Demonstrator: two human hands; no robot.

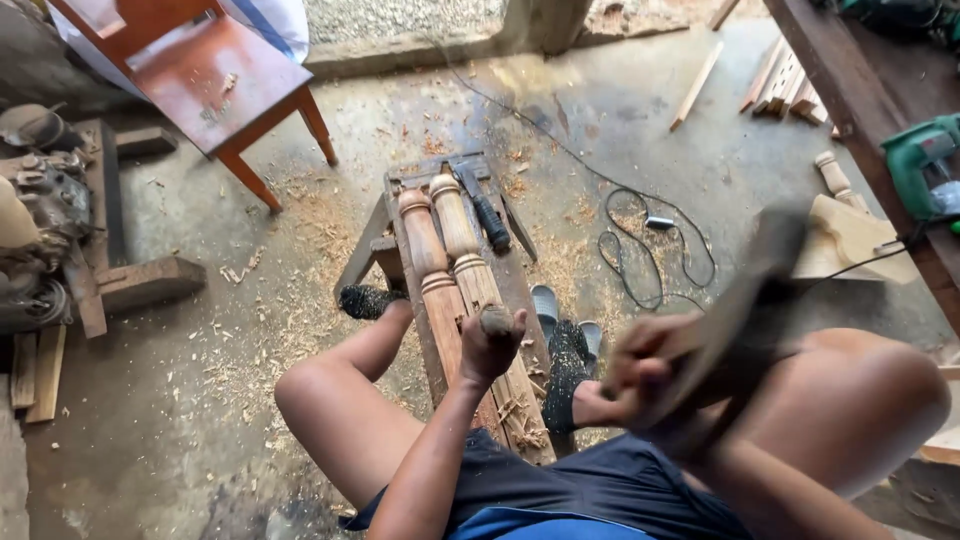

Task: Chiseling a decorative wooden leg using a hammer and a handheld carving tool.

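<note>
Two turned wooden legs [447, 240] lie side by side on a narrow wooden bench [500, 270] between my knees. My left hand [490, 345] is closed around the wooden handle of a chisel [496, 320] set upright on the nearer part of the legs. My right hand [650, 375] grips a dark wooden mallet [745, 300], raised and motion-blurred, to the right of the bench. A dark-handled tool [483, 208] lies on the bench's far end beside the legs.
A red wooden chair [215, 75] stands at the back left. Old machine parts [40, 220] and timber blocks lie on the left. A black cable [650, 240] loops on the shavings-strewn floor. A green power tool [920, 165] sits on a workbench, right. Wood offcuts [785, 80] lie beyond.
</note>
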